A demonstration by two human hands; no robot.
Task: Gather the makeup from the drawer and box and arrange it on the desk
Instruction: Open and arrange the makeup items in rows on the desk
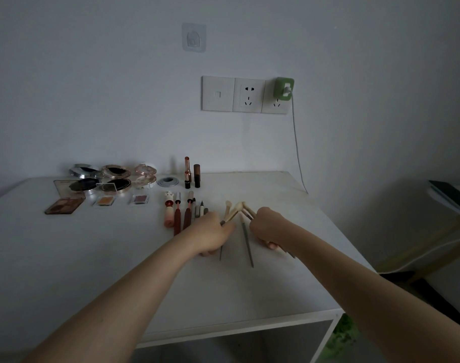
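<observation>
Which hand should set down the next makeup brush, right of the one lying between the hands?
Right, probably. The right hand grips a bundle of brushes beside the lying brush, over bare desk. The left hand is busy with a pale-tipped brush on the far side.

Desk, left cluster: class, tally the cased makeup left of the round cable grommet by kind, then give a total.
Open round compacts: 3
Small square eyeshadow pans: 2
Large eyeshadow palette: 1
Total: 6
</observation>
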